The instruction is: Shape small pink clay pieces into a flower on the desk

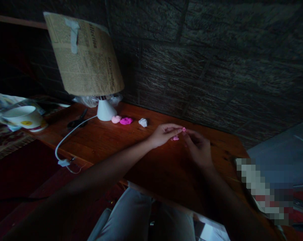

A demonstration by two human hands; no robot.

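Observation:
Over the wooden table, my left hand [164,134] and my right hand [198,147] meet at the fingertips. Between them they pinch a small pink lump of clay [183,129], which looks soft and moulded. Just below the fingers lies another pink clay piece [175,138] on the tabletop. Left of my hands sit a white clay lump [143,122], a magenta clay lump [126,121] and a pale pink clay lump [116,119]. The magenta and pale pink lumps touch each other.
A lamp [106,110] with a newsprint shade stands at the back left, its white cord [66,137] hanging over the table's front edge. Black scissors [78,121] and a paper cup [24,117] lie further left. A dark brick wall [191,67] rises behind. A blurred-out object [259,190] is at right.

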